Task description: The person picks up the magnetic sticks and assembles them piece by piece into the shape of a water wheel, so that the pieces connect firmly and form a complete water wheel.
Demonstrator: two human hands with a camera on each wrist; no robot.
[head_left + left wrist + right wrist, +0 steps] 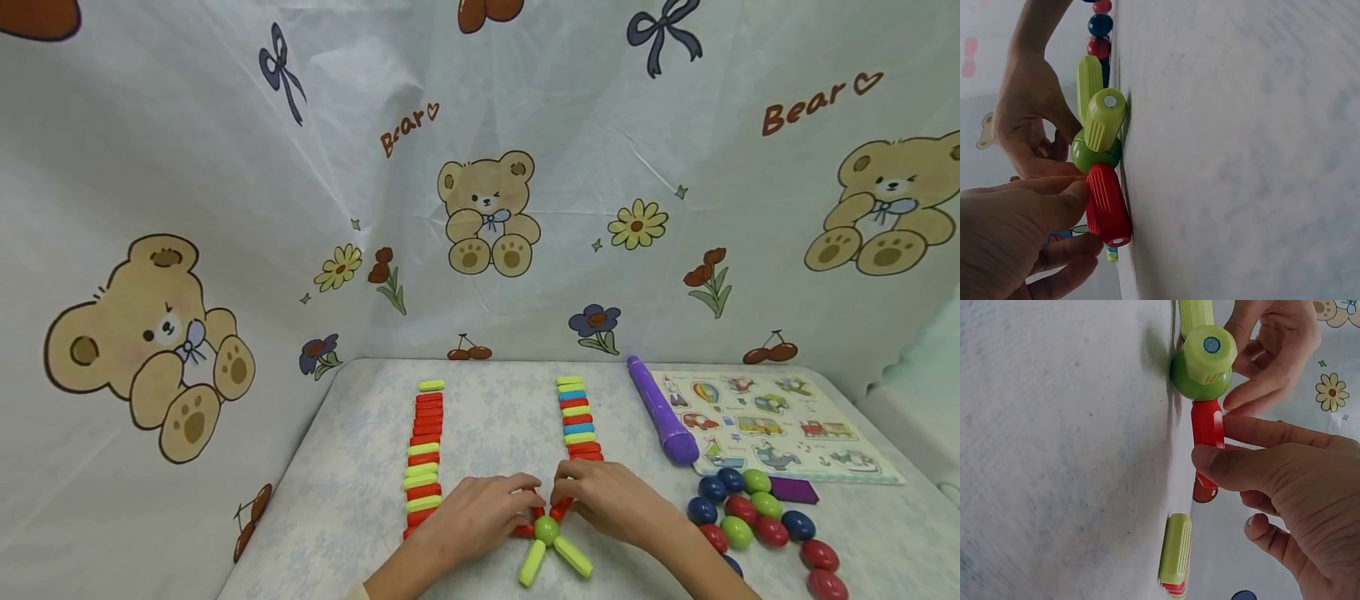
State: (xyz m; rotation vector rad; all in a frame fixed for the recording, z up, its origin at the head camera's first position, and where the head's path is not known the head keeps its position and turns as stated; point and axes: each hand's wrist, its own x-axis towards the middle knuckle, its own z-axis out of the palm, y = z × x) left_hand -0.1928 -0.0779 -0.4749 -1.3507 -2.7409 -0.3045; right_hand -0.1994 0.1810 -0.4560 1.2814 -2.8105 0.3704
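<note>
R hand pinches a red rod betw. thumb & index; thumb covers part of the rod's lower half, other fingers loosely bent. L hand pinches too, thumb & fingertips at the L-side red rods; fingers hide most of the upper one, so exact hold hard to make out. Betw. the two grips, just below the fingertips: green ball, the red rods running up to it; whether each one touches is partly covered. Two yellow-green rods stick out from the ball toward the wearer, below both hands; one has a small round disc at its end, colour unclear.

Left of L hand: L rod column, red & yellow-green, near end partly behind hand/forearm. Beyond R hand: R rod column, red, blue, yellow-green, near end cut off by the knuckles. Right of R hand: egg-shaped beads, red, blue & green; one blue partly behind forearm, lowest red cut by frame edge. Purple flat piece next to them, partly overlapped. Further off, beyond R hand: purple mic-shaped thing beside a picture board; fine print too small to read. Forearms cut off at bottom edge.
</note>
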